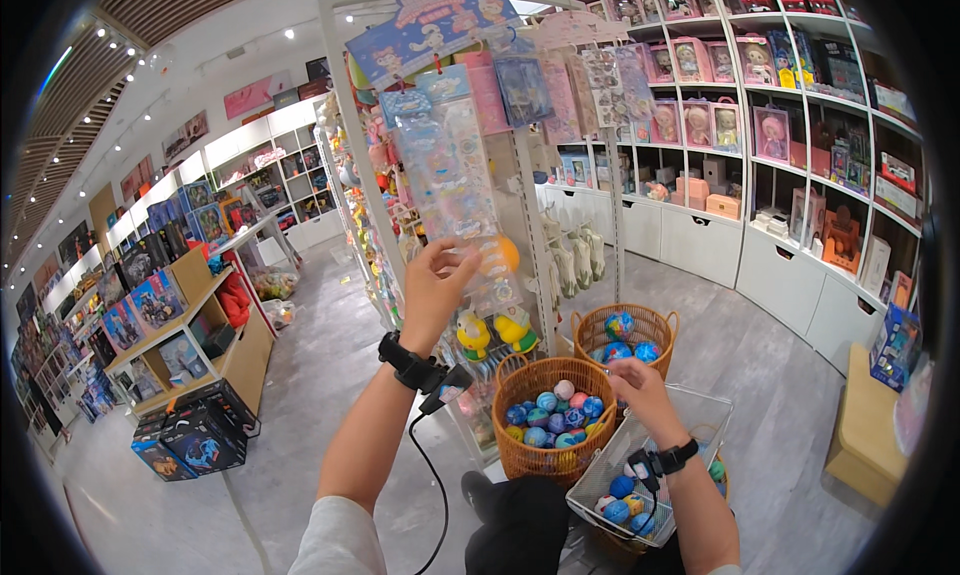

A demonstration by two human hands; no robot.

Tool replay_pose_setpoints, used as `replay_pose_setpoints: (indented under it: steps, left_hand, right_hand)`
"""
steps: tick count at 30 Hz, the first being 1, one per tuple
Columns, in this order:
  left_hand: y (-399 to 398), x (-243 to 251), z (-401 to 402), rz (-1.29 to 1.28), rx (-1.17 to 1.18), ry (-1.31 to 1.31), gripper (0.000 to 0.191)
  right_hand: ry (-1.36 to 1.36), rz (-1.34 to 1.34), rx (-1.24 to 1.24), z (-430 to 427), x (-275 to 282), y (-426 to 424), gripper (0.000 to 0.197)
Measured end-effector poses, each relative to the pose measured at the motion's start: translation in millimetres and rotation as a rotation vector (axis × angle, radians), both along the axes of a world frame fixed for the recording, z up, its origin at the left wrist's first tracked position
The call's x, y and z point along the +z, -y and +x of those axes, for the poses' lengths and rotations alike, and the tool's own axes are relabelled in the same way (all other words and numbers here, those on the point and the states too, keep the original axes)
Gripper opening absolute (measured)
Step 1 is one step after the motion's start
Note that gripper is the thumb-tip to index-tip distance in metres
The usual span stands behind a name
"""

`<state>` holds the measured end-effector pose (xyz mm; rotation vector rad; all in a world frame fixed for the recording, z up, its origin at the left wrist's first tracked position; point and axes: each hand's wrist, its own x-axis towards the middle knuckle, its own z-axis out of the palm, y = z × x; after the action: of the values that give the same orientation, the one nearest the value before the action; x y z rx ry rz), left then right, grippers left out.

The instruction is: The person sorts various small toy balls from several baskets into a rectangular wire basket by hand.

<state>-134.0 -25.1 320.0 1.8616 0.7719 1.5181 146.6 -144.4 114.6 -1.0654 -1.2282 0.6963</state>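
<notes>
My left hand [437, 284] is raised at the lower part of clear sticker packets [450, 177] that hang from a display rack. Its thumb and fingers are bent at the edge of a packet; whether they pinch it is unclear. Lower on the right, my right hand [643, 391] is loosely curled above a wire-mesh basket [592, 492], close to the rim of a wicker basket [506, 425]. I cannot tell if anything small is between its fingertips. Patterned balls [556, 422] fill the wicker basket, and several more balls [619, 507] lie in the mesh one.
Behind stands a second wicker basket [660, 335] with balls. The rack's white post [367, 139] rises before me. Yellow-and-green toy figures [472, 335] hang low. Boxed dolls [686, 61] line the curved shelves at right. Dark boxes [202, 432] stand on the floor at left.
</notes>
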Motion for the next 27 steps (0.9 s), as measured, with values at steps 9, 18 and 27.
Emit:
replay_pose_setpoints:
  steps: [9,18,27]
  left_hand:
    - [9.5,38.2,22.1,0.548,0.172,-0.130,0.038]
    - [29.6,42.3,24.9,0.388,-0.176,-0.008,0.043]
    - [8.6,-23.3,5.3,0.013,-0.178,0.093,0.026]
  right_hand:
    - [-0.235,0.074,0.262,-84.9,184.5,-59.3,0.027]
    - [-0.543,0.283,0.478,-92.8,228.5,-65.6,0.017]
    - [-0.408,0.131,0.327,-102.6,182.6,-86.5,0.015]
